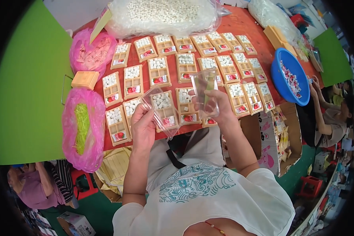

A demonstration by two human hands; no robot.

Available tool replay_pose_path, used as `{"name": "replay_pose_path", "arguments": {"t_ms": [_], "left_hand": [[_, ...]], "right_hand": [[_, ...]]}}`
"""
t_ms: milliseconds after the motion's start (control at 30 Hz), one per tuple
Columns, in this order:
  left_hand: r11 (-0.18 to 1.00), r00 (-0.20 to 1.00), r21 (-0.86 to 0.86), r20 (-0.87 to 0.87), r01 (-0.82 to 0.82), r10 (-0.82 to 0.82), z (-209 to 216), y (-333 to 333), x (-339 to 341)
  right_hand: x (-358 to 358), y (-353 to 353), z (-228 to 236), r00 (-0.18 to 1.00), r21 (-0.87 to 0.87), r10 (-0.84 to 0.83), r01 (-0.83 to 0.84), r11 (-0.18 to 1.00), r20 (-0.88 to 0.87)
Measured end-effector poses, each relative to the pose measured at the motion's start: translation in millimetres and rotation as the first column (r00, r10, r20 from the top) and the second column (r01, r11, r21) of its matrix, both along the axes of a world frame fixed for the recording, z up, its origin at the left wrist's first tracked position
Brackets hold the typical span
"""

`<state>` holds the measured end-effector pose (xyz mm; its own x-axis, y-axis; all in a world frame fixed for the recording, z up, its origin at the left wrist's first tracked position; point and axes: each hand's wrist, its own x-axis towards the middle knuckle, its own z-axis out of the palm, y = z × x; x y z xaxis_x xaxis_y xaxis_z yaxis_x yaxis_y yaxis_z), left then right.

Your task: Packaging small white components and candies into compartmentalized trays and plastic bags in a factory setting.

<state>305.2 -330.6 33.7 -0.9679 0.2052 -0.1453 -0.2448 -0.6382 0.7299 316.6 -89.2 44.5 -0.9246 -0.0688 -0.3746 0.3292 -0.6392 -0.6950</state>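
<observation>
My left hand (142,128) pinches a clear plastic cover (164,116), held tilted above the front row of trays. In my right hand (219,103) is another clear plastic piece (202,80), perhaps a stack of covers; I cannot tell how many. Through it shows something greenish. Below and beyond my hands, several beige compartment trays (158,74) lie in rows on the red table. White cubes (161,100) fill their far compartments, and a small packet with a red strawberry picture (119,136) sits in the near end of many. My hands partly hide the front trays.
A large clear bag of white cubes (161,11) lies at the back. Pink bags hold pinkish strips (93,53) and yellow-green strips (82,128) at left. A blue basin (283,78) of small packets stands right. Open cartons (289,135) sit below; other people work at both sides.
</observation>
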Motion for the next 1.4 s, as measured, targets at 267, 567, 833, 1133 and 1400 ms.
{"name": "replay_pose_path", "arguments": {"t_ms": [267, 567, 833, 1133, 1400], "left_hand": [[0.217, 0.396, -0.549, -0.776, -0.807, -0.491, 9.9, 42.9, -79.4], [-0.154, 0.474, -0.545, -0.515, -0.824, -0.714, -35.6, 49.8, -115.5], [0.649, 0.750, -0.671, -0.207, 0.358, -0.628, 32.6, 98.0, -39.4], [0.730, 0.755, -0.356, -0.096, 0.583, -0.649, 9.4, 97.4, -35.4], [0.752, 0.787, -0.395, -0.107, 0.527, -0.608, 3.8, 100.6, -29.3]], "right_hand": [[6.0, 17.8, -4.4, 0.990, 0.111, -0.032, 0.047, 0.993, -0.135], [13.2, 9.2, -3.9, 0.993, 0.069, 0.059, -0.052, 0.996, -0.100], [14.9, 7.0, -7.6, 0.957, 0.399, 0.201, -0.104, 0.911, -0.208], [24.8, 5.8, -12.1, 0.958, 0.401, 0.194, -0.096, 0.911, -0.212], [29.5, 4.0, -12.3, 0.962, 0.363, 0.231, -0.165, 0.917, -0.145]]}}
